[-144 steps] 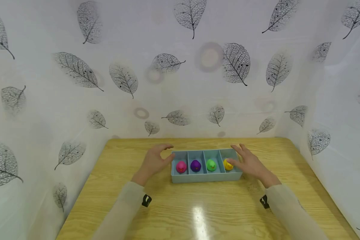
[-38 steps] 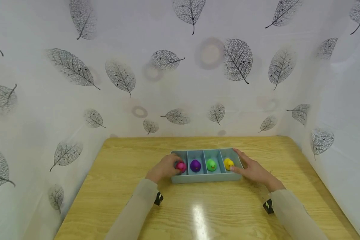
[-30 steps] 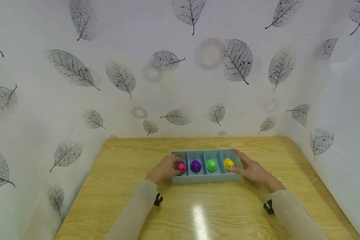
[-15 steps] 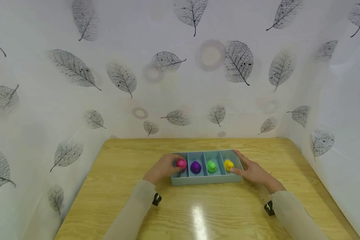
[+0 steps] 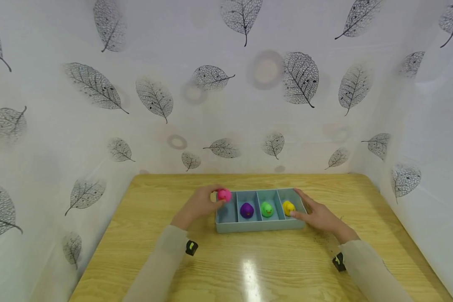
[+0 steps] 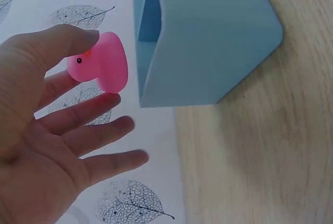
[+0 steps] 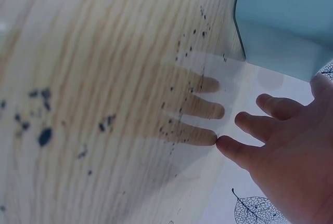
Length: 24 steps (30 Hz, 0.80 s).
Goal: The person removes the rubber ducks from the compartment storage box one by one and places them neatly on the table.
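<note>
A pale blue divided box (image 5: 260,226) stands on the table, with several compartments in a row. My left hand (image 5: 197,205) pinches a pink rubber duck (image 5: 224,195) between thumb and fingers, raised above the leftmost compartment. In the left wrist view the pink duck (image 6: 109,63) is apart from the box wall, and the other fingers are spread. A purple duck (image 5: 247,210), a green duck (image 5: 266,209) and a yellow duck (image 5: 288,207) each sit in their own compartment. My right hand (image 5: 322,216) holds the box's right end, thumb over the rim by the yellow duck, index finger at the back corner.
The wooden table (image 5: 226,264) has a bright light reflection in front of the box. Small dark specks (image 7: 46,135) mark its surface near the right hand. Leaf-patterned white sheeting (image 5: 226,109) encloses the back and sides.
The left hand reached into the leftmost compartment, took hold of the pink duck and lifted it up and slightly left. The right hand came to the box's right end and stays there.
</note>
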Available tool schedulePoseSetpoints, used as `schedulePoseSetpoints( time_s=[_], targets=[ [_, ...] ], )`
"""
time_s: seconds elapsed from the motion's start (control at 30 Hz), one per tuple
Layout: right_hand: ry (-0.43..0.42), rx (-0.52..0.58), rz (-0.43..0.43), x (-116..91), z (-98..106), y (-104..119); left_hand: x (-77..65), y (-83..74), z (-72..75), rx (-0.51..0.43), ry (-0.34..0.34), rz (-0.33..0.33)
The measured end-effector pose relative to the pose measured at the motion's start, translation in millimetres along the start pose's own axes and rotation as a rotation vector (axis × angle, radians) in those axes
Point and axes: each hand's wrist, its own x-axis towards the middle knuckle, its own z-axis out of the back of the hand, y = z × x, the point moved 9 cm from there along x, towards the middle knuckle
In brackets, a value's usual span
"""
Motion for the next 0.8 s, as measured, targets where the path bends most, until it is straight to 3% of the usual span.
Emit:
schedulePoseSetpoints(
  time_s=[0.4, 0.63, 0.8],
  targets=[
    [0.0, -0.002, -0.014, 1.6, -0.1, -2.3, -11.1, 14.0, 35.2, -0.012, -0.091, -0.022],
    [0.003, -0.001, -0.015, 1.6, 0.3, -1.2, -19.0, 26.3, 44.8, 0.012, -0.116, 0.007],
    [0.008, 0.006, -0.018, 0.7, 0.4, 0.1, -24.9, 33.9, 46.9, 0.022, -0.119, -0.008]
  ],
)
